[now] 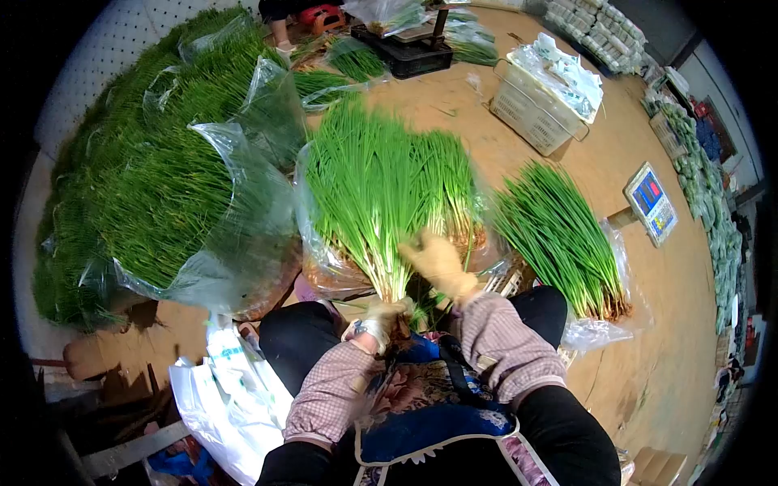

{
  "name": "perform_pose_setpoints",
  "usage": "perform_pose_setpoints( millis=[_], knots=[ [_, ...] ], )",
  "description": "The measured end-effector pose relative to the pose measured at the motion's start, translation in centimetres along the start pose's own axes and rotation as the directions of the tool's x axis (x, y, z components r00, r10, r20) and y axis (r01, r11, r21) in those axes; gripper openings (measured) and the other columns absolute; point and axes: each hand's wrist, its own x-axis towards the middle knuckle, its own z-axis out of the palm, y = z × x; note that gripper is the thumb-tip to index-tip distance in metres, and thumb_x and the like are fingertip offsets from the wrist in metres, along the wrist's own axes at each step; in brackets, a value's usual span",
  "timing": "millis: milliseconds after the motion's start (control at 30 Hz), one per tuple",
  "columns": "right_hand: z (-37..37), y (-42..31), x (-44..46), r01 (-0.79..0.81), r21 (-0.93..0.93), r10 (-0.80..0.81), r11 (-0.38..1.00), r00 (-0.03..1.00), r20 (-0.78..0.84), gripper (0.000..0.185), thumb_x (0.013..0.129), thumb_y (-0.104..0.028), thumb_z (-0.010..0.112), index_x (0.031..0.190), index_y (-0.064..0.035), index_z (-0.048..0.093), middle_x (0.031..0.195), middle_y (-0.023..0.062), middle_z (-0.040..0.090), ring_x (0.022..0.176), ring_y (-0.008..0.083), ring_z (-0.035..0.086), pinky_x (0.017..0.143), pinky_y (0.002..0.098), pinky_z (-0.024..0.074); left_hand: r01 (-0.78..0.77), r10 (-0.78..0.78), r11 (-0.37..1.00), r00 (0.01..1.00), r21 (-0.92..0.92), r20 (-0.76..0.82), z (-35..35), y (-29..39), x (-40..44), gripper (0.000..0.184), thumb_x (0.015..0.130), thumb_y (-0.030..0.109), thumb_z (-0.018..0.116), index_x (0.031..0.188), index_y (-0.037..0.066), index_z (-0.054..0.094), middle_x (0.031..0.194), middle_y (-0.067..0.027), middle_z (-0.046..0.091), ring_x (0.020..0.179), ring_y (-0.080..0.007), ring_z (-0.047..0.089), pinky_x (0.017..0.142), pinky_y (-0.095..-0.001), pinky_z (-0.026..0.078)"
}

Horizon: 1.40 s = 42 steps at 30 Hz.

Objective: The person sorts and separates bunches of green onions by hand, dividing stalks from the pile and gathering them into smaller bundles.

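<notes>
My left hand (381,320), in a pale glove, is closed round the root end of a bunch of long green stalks (369,194) with white lower stems. The leaves of that bunch fan out away from me. My right hand (438,263), gloved too, is beside the white stems on their right; motion blurs its fingers, and whether it holds anything cannot be made out. Behind it, more green stalks (448,178) with brown roots stand in a clear plastic bag. Another bunch (559,235) lies to the right on plastic, roots towards me.
A large heap of greens (154,186) in clear bags fills the left. White plastic bags (227,405) lie by my left leg. A basket (535,109) of plastic bags, a scale display (651,204) and a black scale base (409,57) stand farther off. Another person's foot shows at the top.
</notes>
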Motion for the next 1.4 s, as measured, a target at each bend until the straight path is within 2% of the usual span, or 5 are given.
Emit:
perform_pose_setpoints(
  millis=[300, 500, 667, 1167, 1400],
  knots=[
    [2.8, 0.6, -0.6, 0.075, -0.331, -0.029, 0.941, 0.99, 0.14, 0.035, 0.078, -0.036, 0.056, 0.087, -0.0027, 0.059, 0.076, 0.021, 0.06, 0.073, 0.0375, 0.059, 0.066, 0.0431, 0.0469, -0.175, 0.223, 0.965, 0.939, 0.193, -0.263, 1.4, 0.8, 0.2, 0.016, 0.07, 0.002, 0.068, 0.08, -0.002, 0.057, 0.064, -0.0058, 0.056, 0.052, -0.0171, 0.055, 0.049, -0.0274, 0.047],
    [1.1, 0.6, -4.2, -0.186, 0.759, -0.042, 0.624, 0.962, 0.271, 0.021, 0.087, -0.022, 0.053, 0.093, -0.0015, 0.053, 0.078, 0.0112, 0.061, 0.068, 0.0222, 0.059, 0.06, 0.0336, 0.0474, -0.104, 0.09, 0.963, 0.994, -0.248, -0.068, 0.3, 0.8, 0.6, 0.019, 0.07, -0.001, 0.063, 0.088, -0.006, 0.057, 0.073, -0.0092, 0.059, 0.065, -0.0196, 0.058, 0.06, -0.03, 0.048],
    [-6.5, -1.7, -5.9, 0.138, 0.856, -0.113, 0.498, 0.989, -0.093, 0.02, 0.086, -0.024, 0.057, 0.087, -0.0047, 0.052, 0.075, 0.0046, 0.058, 0.066, 0.0127, 0.054, 0.059, 0.0239, 0.0441, 0.015, 0.005, 0.972, 0.996, -0.235, 0.085, -0.7, -0.1, 1.0, 0.042, 0.076, 0.012, 0.059, 0.113, -0.004, 0.049, 0.098, -0.0104, 0.06, 0.083, -0.0201, 0.059, 0.076, -0.0325, 0.048],
    [-0.9, 7.6, -10.1, -0.018, -0.369, 0.263, 0.929, 0.732, 0.628, 0.04, 0.085, -0.032, 0.054, 0.107, 0.0011, 0.054, 0.074, 0.0115, 0.066, 0.065, 0.02, 0.064, 0.062, 0.0304, 0.0485, -0.107, 0.107, 0.994, 0.994, -0.007, 0.03, -1.3, -0.7, 3.5, 0.046, 0.089, 0.035, 0.047, 0.121, 0.002, 0.044, 0.105, -0.014, 0.057, 0.087, -0.021, 0.06, 0.064, -0.0307, 0.051],
    [-1.5, 2.1, -6.2, -0.419, 0.519, 0.092, 0.745, 0.835, 0.542, 0.063, 0.085, -0.04, 0.051, 0.128, 0.0037, 0.038, 0.127, 0.0152, 0.044, 0.118, 0.0218, 0.04, 0.097, 0.0296, 0.0311, -0.054, 0.012, 0.951, 0.99, 0.305, 0.139, -0.8, 0.2, 4.5, 0.068, 0.077, 0.063, 0.048, 0.11, 0.005, 0.055, 0.08, -0.013, 0.059, 0.064, -0.0178, 0.056, 0.053, -0.0335, 0.045]
  ],
)
